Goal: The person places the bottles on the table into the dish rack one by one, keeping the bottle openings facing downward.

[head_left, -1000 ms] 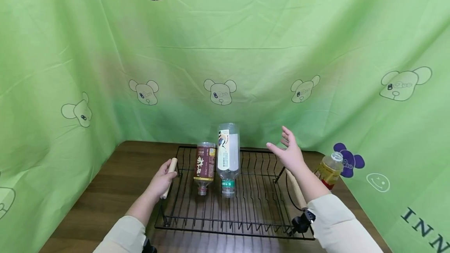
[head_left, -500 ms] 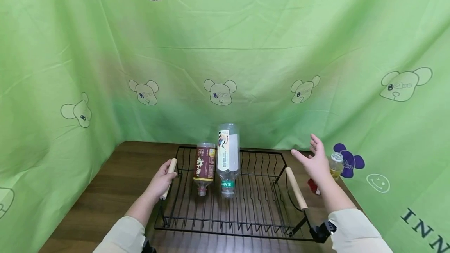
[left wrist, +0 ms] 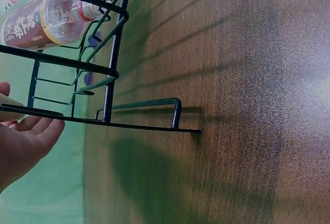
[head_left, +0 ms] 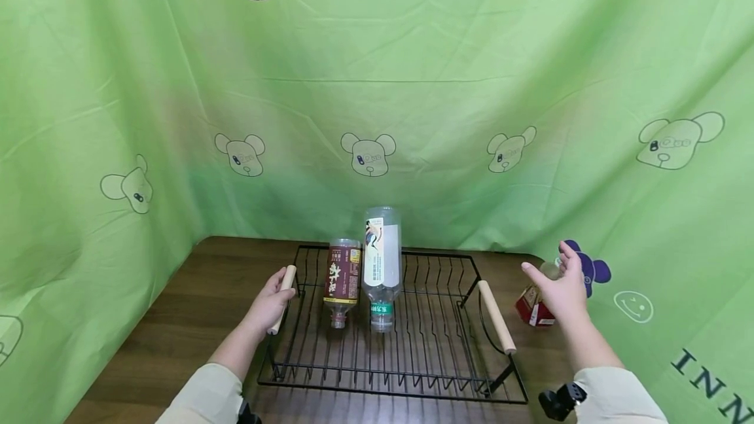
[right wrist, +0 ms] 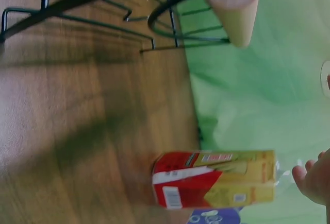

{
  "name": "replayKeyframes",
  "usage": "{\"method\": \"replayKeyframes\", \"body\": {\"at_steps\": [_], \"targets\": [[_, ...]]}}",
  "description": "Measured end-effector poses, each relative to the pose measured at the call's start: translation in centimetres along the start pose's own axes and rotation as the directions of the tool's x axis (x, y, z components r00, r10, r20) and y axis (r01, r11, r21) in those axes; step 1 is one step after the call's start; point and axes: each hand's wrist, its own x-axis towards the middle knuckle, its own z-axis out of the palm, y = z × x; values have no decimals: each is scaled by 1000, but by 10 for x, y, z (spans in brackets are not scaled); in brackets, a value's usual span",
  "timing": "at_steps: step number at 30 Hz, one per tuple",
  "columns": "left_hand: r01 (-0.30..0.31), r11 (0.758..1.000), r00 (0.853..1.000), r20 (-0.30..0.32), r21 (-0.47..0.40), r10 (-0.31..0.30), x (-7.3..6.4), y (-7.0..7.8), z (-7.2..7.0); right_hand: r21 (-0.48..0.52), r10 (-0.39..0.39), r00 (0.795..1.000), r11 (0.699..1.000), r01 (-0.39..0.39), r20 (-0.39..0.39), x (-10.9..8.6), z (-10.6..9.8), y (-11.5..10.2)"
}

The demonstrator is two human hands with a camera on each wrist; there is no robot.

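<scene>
My left hand (head_left: 268, 305) grips the left wooden handle (head_left: 289, 279) of a black wire dish rack (head_left: 393, 368). In the left wrist view, its fingers (left wrist: 45, 130) lie along the rack's side. Two empty plastic bottles rest neck-down in the rack: a maroon-labelled bottle (head_left: 342, 272) and, right of it, a taller clear bottle (head_left: 383, 252) with a white label. Right of the rack, my right hand (head_left: 564, 290) hovers with fingers spread, holding nothing. It partly hides a bottle (head_left: 535, 309) with a red and yellow label, which stands upright on the table (right wrist: 221, 180). Hand and bottle look slightly apart.
The rack's right wooden handle (head_left: 497, 316) stands between the rack's bottles and the red-and-yellow one. A brown wooden table (head_left: 177, 326) carries everything. Green printed cloth (head_left: 436, 103) hangs behind and at both sides, close to the table's edges.
My right hand has moved right and slightly down, from above the rack's right handle to beside the red-and-yellow bottle. The left hand and the rack stay in place.
</scene>
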Motion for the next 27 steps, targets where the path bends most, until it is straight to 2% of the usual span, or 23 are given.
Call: {"method": "replayKeyframes", "body": {"at_steps": [6, 10, 21, 27], "targets": [[0, 1000, 1000, -1, 5, 0, 0, -1, -1, 78, 58, 994, 996, -51, -95, 3, -5, 13], [4, 1000, 1000, -4, 3, -4, 0, -2, -1, 86, 84, 989, 994, -74, -124, 4, -8, 21], [11, 1000, 1000, -4, 4, -11, 0, -1, 0, -8, 145, 985, 989, -147, -97, 12, -11, 47], [18, 1000, 1000, -7, -6, -18, 1, -2, 0, -54, 133, 987, 989, -138, -90, 17, -10, 56]]}}
